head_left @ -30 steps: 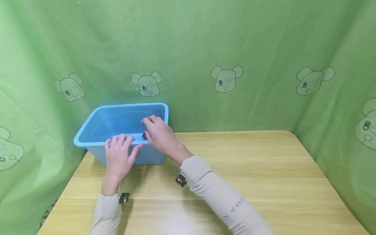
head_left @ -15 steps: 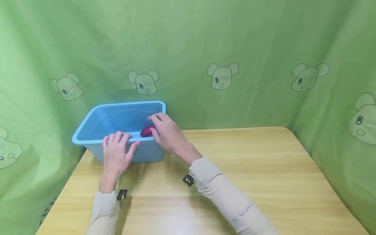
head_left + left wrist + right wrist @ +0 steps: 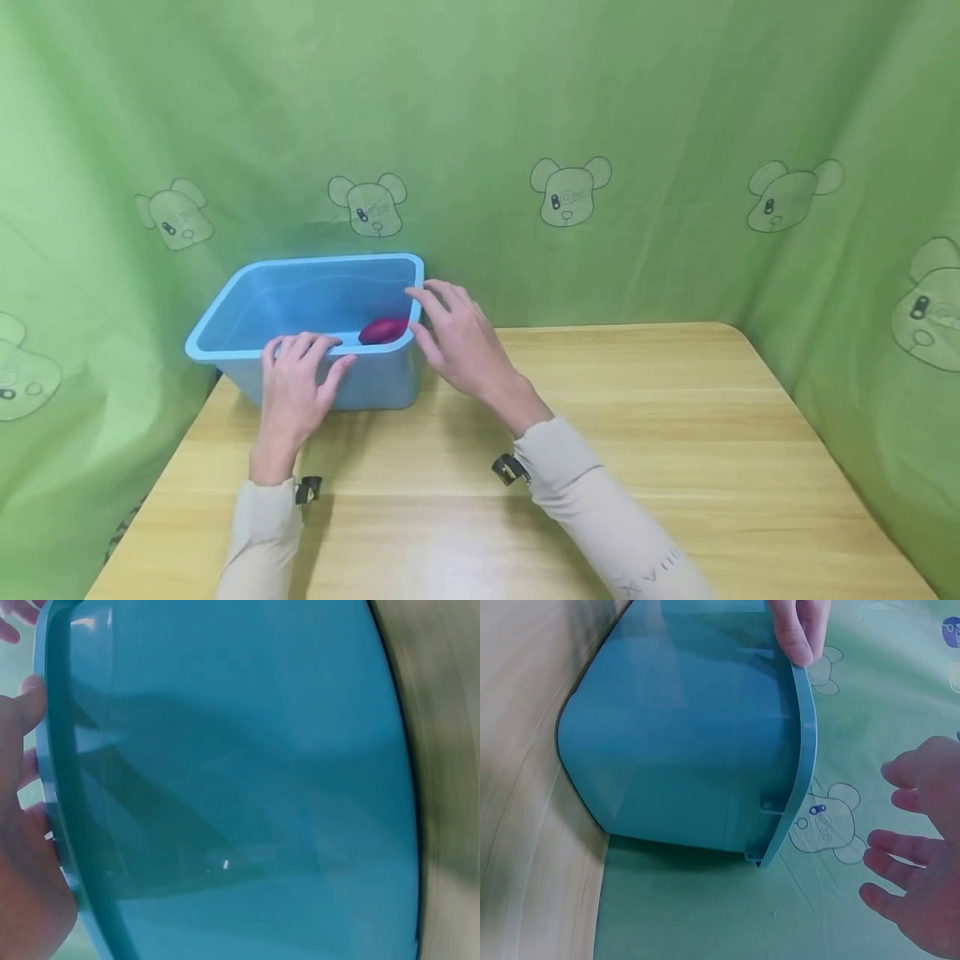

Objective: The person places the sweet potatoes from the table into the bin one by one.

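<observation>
A blue plastic bin (image 3: 375, 379) stands upright on the table. An oval, dark magenta object (image 3: 384, 330) with a darker tip lies inside near its right end; its kind cannot be told. My left hand (image 3: 294, 390) grips the bin's near rim, fingers over the edge and thumb on the outer side, as the left wrist view also shows with the thumb (image 3: 30, 701) at the rim. Beside the bin's right rim, my right hand (image 3: 467, 343) holds nothing, its fingers spread and slightly bent. In the right wrist view the right hand (image 3: 922, 859) is apart from the rim.
The wooden table (image 3: 637, 417) extends to the right of the bin and towards me. A green curtain (image 3: 480, 100) printed with bear heads hangs close behind the bin and along both sides.
My right hand has come out of the bin to the right, past its right rim. The magenta object, mostly hidden before, now shows inside. My left hand stays on the rim.
</observation>
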{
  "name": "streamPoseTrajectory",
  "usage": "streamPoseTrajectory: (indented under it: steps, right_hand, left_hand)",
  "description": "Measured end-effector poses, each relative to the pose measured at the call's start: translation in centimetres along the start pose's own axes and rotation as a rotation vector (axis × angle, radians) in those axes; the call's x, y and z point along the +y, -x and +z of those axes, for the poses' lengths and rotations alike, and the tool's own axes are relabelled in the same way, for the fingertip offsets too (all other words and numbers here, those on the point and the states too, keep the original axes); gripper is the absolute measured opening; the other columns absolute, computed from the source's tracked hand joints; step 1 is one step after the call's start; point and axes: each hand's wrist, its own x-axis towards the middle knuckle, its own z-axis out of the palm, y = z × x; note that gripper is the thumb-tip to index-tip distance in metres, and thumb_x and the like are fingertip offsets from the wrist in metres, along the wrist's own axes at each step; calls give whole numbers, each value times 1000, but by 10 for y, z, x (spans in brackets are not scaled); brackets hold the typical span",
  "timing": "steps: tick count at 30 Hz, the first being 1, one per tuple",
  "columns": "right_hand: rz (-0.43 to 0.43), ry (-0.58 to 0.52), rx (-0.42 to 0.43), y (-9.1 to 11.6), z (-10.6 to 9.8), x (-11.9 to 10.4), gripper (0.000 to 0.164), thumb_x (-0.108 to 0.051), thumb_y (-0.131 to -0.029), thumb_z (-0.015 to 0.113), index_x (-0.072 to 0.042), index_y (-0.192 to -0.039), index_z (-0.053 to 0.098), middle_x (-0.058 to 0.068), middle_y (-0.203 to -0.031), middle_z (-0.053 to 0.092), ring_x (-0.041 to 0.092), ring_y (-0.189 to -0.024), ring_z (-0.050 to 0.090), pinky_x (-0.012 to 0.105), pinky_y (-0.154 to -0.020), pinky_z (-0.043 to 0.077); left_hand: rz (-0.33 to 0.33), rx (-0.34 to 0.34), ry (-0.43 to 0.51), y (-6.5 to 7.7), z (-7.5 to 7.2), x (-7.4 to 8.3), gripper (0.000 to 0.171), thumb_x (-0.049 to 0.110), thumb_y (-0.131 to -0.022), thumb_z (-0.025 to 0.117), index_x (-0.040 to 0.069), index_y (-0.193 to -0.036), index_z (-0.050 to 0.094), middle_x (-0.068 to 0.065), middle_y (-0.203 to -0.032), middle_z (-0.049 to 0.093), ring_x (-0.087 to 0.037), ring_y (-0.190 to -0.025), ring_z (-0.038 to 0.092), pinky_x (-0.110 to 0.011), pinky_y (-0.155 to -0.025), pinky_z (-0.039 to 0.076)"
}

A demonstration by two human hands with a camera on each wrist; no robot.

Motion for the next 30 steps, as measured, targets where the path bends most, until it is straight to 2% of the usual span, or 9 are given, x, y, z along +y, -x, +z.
streamPoseTrajectory:
  steps: [6,14,21,30]
  right_hand:
    - [42,-11,16,12,-8,12,50,-34,-97,51,-20,-144,39,6,-147,35,22,-136,30,47,-105,31]
    - [121,-6,27,32,-17,27,53,-37,-97,48,-21,-146,34,3,-150,30,21,-137,27,50,-104,30]
    - [160,25,4,49,-23,45,59,-41,-97,48,-25,-149,27,2,-153,25,24,-139,25,52,-106,27]
    - [215,65,-50,72,-30,69,64,-47,-96,47,-26,-150,22,3,-155,18,25,-141,19,55,-107,24]
  left_hand:
    - [4,-20,14,-10,-6,0,41,44,-88,63,10,-110,64,-7,-107,63,-28,-108,54,-51,-108,16]
    - [10,-89,18,-13,-14,-1,42,44,-90,60,10,-113,63,-10,-115,60,-31,-113,50,-53,-103,23]
    - [48,-115,15,-14,-16,-6,41,42,-91,60,14,-120,61,-10,-125,55,-31,-120,46,-53,-101,25]
    - [37,-210,-32,-19,-22,-13,48,46,-94,53,18,-134,51,-12,-141,43,-34,-130,38,-58,-101,23]
